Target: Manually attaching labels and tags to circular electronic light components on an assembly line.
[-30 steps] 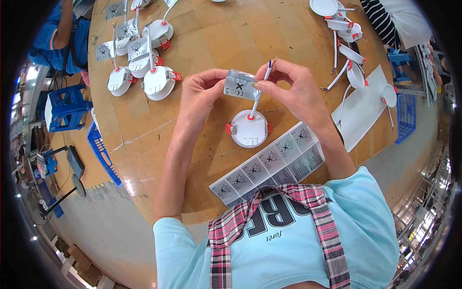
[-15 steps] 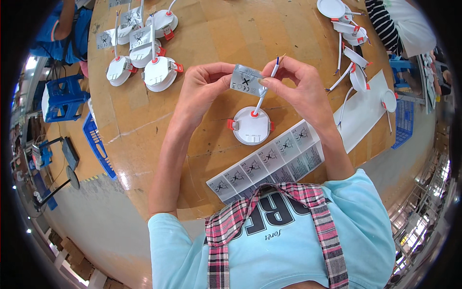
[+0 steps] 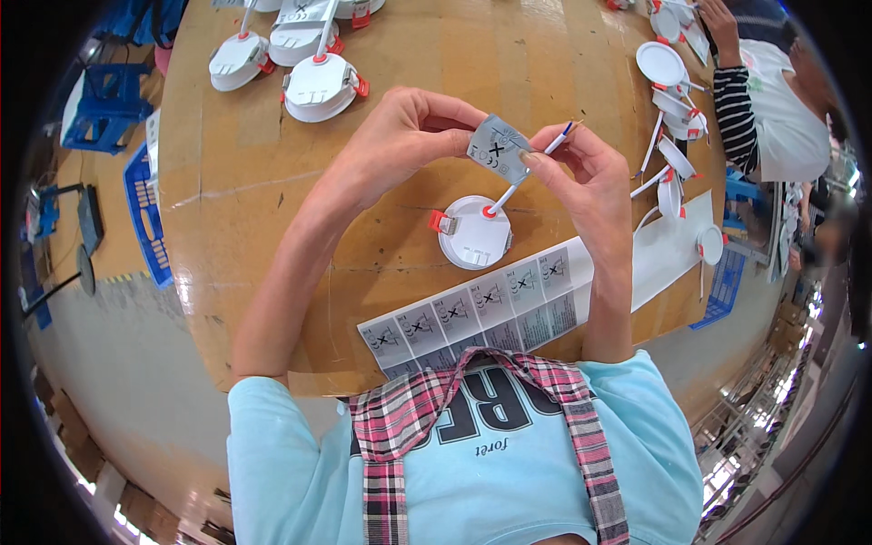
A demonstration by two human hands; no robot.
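A silver label (image 3: 499, 150) is stretched between my two hands beside the white cable (image 3: 515, 186) of a round downlight. My left hand (image 3: 413, 136) pinches the label's left end between thumb and fingers. With its thumb and fingertips my right hand (image 3: 581, 168) grips the cable below its bare wire ends, and the label's right edge lies under that thumb. The white downlight (image 3: 474, 234) rests on the table under my hands, back side up, a red-tipped spring clip at its left. Just nearer to me lies a sheet of silver labels (image 3: 472, 309), partly under my right forearm.
Several downlights (image 3: 320, 89) with cables stand at the far left of the wooden table (image 3: 272, 218). More downlights (image 3: 670, 186) line the right side, near a white backing strip (image 3: 677, 245). A person in striped sleeves (image 3: 772, 118) is at the far right. Blue crates (image 3: 150, 218) stand beside the table.
The view has shifted. The label has tilted, its right end lower, and my right hand still holds the cable. The downlight has turned slightly on the table. The person at the right has come further into view.
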